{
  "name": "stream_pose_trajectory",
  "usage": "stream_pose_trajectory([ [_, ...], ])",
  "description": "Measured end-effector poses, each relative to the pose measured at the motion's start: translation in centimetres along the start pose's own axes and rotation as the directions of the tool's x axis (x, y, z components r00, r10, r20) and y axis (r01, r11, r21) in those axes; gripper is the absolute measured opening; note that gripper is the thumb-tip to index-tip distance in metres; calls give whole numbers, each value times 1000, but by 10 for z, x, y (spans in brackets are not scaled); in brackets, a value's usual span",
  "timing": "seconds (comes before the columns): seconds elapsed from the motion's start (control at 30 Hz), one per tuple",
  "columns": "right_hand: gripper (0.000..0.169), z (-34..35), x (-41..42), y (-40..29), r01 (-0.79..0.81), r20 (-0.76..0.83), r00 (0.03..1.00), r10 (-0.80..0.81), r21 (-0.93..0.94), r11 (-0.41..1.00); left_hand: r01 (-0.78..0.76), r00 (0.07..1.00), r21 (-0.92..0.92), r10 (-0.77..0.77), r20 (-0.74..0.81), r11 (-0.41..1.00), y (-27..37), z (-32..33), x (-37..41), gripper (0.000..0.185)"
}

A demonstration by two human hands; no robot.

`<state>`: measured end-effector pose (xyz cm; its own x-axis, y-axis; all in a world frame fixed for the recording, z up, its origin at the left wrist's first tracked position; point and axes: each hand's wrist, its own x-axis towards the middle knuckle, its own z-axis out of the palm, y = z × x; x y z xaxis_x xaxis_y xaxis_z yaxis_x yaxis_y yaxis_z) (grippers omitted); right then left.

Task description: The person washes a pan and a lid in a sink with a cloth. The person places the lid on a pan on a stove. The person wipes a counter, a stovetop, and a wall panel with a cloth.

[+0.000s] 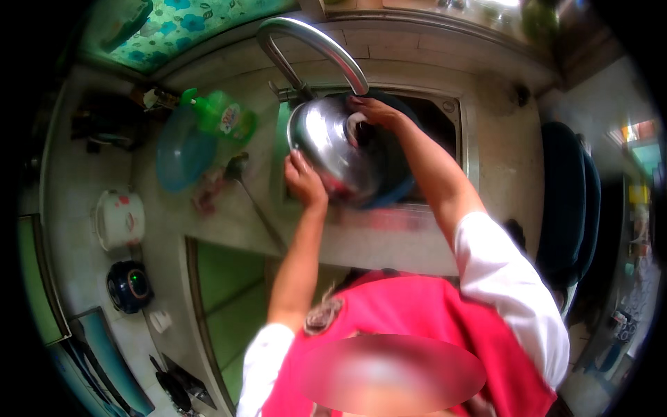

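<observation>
A shiny domed metal lid or bowl [323, 125] is tilted over the sink, its curved side facing up. My left hand [307, 182] grips its lower left rim. Across the dome's middle bends my right hand [376, 112], beside a small pale patch [357, 124]; whether this is part of the metal piece or something held cannot be told. Beneath and to the right shows a blue basin [398, 193], largely hidden and blurred. The curved metal faucet [333, 49] arches above, its spout end close to my right hand.
Left of the sink [458, 140] stand a green pump bottle [229, 117], a light blue bowl [185, 151] and a long-handled ladle or spatula [255, 203] on the counter [229, 224]. Further left are a white appliance [120, 220] and a dark rice cooker [129, 286]. Dark rounded objects [565, 198] border the right side.
</observation>
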<state>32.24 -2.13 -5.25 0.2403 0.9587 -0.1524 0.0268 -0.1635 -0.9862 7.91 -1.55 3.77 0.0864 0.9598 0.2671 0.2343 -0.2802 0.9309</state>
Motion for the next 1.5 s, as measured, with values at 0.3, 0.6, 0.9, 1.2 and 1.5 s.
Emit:
stream_pose_trajectory([
  [0.3,27,36,-77,89,-247,-305,952,18,-732,635,-46,999,10,46,-14,999,10,-9,-2,34],
  [0.6,21,94,-123,-12,-75,-696,716,-49,-146,986,-81,996,60,82,-21,995,22,-29,1,34],
  [0.9,26,151,-138,-139,487,-196,630,-752,-654,578,-132,956,-290,199,215,948,-33,-19,6,10],
  [1.2,20,46,-16,-59,136,-472,812,-343,-418,898,-128,989,-12,128,78,992,0,-11,-3,32],
  [1.5,47,17,-73,48,73,-201,897,-394,-811,581,-47,998,-7,47,28,999,-6,-22,8,30],
])
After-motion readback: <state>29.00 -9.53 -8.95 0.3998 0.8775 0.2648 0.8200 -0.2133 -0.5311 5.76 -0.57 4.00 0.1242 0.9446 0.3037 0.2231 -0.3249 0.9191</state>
